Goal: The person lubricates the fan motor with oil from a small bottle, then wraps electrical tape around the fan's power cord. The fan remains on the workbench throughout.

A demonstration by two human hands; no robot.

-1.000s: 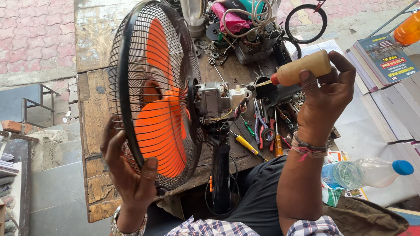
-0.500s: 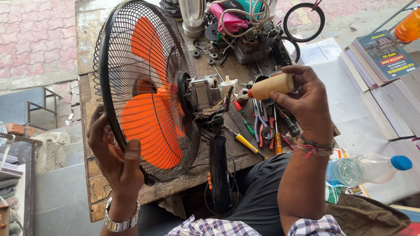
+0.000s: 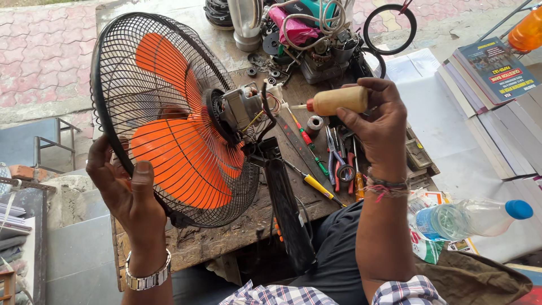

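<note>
Left hand (image 3: pixel 127 189) grips the fan's black grille (image 3: pixel 164 116); right hand (image 3: pixel 375 121) squeezes a tan oil bottle (image 3: pixel 337 100), nozzle apparently just short of the motor (image 3: pixel 243 107).

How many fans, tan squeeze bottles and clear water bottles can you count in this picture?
fan: 1, held by the left hand
tan squeeze bottle: 1, in the right hand
clear water bottle: 1
Total: 3

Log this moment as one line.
left hand: gripping fan guard | right hand: holding oil bottle, nozzle at fan motor | workbench
</note>
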